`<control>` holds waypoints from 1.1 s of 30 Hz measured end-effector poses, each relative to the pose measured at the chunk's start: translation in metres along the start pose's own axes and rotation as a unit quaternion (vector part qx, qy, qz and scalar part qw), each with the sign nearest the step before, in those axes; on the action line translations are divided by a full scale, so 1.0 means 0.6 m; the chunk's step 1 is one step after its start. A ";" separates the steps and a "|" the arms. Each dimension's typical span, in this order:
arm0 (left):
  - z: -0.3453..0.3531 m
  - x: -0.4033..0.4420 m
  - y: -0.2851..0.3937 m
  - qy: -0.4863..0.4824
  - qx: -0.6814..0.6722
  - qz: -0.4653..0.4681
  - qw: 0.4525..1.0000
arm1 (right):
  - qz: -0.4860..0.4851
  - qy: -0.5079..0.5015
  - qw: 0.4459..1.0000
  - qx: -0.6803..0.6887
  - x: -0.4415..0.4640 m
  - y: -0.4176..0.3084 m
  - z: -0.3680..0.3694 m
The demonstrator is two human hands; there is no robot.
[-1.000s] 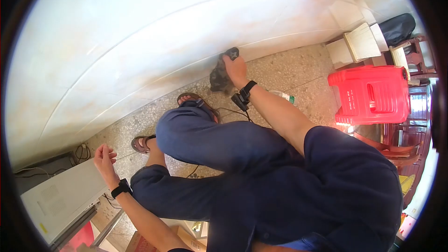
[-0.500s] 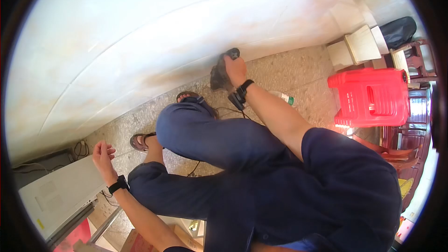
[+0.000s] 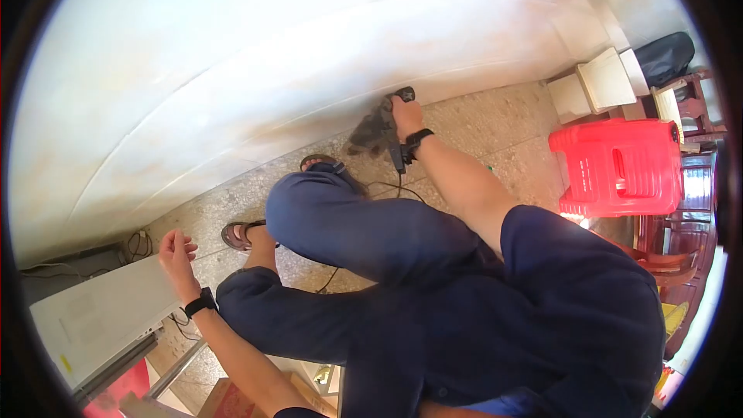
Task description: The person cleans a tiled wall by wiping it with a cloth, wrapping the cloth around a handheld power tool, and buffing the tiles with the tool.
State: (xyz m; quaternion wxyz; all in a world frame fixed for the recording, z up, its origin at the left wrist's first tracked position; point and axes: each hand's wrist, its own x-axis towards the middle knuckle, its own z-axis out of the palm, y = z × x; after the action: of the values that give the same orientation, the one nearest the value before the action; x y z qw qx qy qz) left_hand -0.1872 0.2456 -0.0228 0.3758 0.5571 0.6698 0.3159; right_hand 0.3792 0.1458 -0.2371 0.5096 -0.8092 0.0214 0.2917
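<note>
My right hand (image 3: 408, 118) is wrapped round a dark corded power tool (image 3: 386, 128), whose exact kind I cannot make out. The tool is low, beside the foot of the pale wall (image 3: 309, 54), with a black knob-like end upward. Its black cord (image 3: 401, 180) runs down from the handle end towards my knee. A dark, smeared patch lies left of the tool. At the far left my left hand (image 3: 178, 257) is held in the air with loosely bent fingers and nothing in it. It is nearest a white boxy appliance (image 3: 101, 317).
A red plastic container (image 3: 611, 170) stands on the speckled floor (image 3: 495, 120) at the right. Behind it are pale wooden stools (image 3: 604, 81), a black bag (image 3: 665, 58) and dark wooden furniture (image 3: 689, 224). Cables (image 3: 139, 244) lie by the wall at left.
My right hand and the power tool have moved right and slightly down, the tool turning a little. My forearm now covers the clear bottle on the floor. My left hand stays raised.
</note>
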 end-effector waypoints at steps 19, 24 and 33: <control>0.031 0.007 0.021 -0.024 0.026 0.051 0.998 | -0.299 -0.087 0.948 -0.066 -0.175 -0.078 0.064; 0.035 -0.002 0.028 -0.024 0.032 0.054 0.998 | -0.266 -0.133 0.955 -0.020 -0.127 -0.109 -0.028; 0.031 0.002 0.017 -0.014 0.036 0.059 0.998 | -0.283 -0.036 0.947 -0.149 -0.130 -0.079 0.002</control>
State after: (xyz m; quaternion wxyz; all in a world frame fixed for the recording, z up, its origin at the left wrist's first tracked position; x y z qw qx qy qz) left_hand -0.1665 0.2489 -0.0239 0.3455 0.6132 0.6416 0.3049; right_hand 0.3293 0.1491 -0.1605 0.4455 -0.8375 -0.2706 0.1643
